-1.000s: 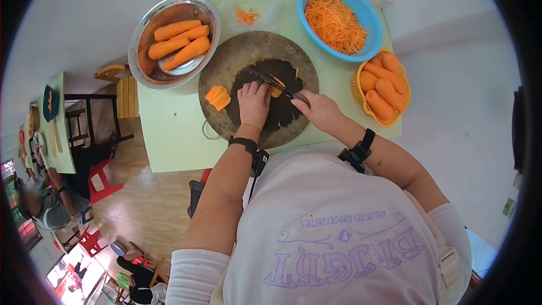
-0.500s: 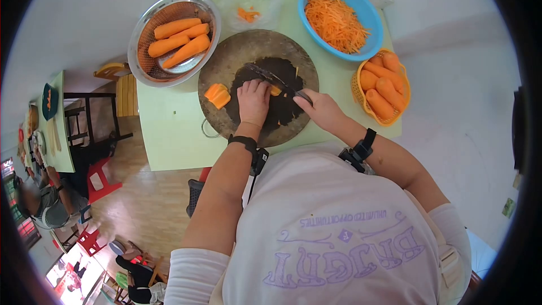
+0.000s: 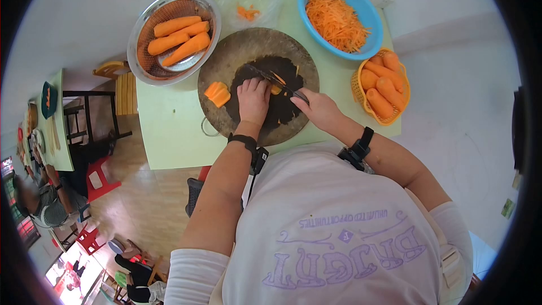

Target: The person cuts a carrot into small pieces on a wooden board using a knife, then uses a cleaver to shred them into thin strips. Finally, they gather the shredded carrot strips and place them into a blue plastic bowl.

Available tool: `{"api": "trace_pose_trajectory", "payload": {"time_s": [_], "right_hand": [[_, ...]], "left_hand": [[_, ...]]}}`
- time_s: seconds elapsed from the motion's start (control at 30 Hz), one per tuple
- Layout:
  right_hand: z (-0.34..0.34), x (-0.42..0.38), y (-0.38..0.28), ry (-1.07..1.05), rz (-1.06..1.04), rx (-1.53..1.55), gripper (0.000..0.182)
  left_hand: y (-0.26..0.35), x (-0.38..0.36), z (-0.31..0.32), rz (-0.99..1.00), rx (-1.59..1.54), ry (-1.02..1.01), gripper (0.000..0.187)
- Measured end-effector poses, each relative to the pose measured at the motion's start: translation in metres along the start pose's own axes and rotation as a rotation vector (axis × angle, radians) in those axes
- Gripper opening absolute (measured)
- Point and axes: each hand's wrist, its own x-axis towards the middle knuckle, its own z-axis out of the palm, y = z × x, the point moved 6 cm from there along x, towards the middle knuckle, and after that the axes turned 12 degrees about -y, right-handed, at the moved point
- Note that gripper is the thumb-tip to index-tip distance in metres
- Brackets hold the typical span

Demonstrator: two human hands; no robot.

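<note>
A round wooden chopping board [image 3: 237,56] lies on the pale green table [image 3: 169,130]. My left hand [image 3: 253,101] presses a piece of carrot [image 3: 276,85] onto the board's dark wet middle, its fingertips over the piece. My right hand [image 3: 319,108] is shut on the handle of a dark knife [image 3: 270,77], whose blade lies across the carrot piece just beyond my left fingertips. Cut carrot chunks [image 3: 218,94] rest on the board to the left of my left hand.
A metal colander [image 3: 144,22] of peeled carrots stands at the back left. A blue bowl [image 3: 370,17] of shredded carrot and a yellow basket [image 3: 361,93] of carrots stand on the right. Carrot scraps [image 3: 248,12] lie behind the board. Other people sit far left.
The knife blade has shifted slightly along the carrot piece while both hands stay in place on the board.
</note>
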Motion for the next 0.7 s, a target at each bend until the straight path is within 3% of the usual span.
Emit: {"api": "trace_pose_trajectory", "payload": {"time_s": [0.3, 0.7], "right_hand": [[0.001, 0.011, 0.015, 0.046, -0.002, 0.155, 0.039], [-0.005, -0.003, 0.001, -0.004, 0.028, 0.037, 0.04]], "left_hand": [[-0.003, -0.001, 0.003, -0.02, -0.044, -0.018, 0.01], [-0.003, 0.0, 0.002, 0.0, -0.012, 0.004, 0.012]]}}
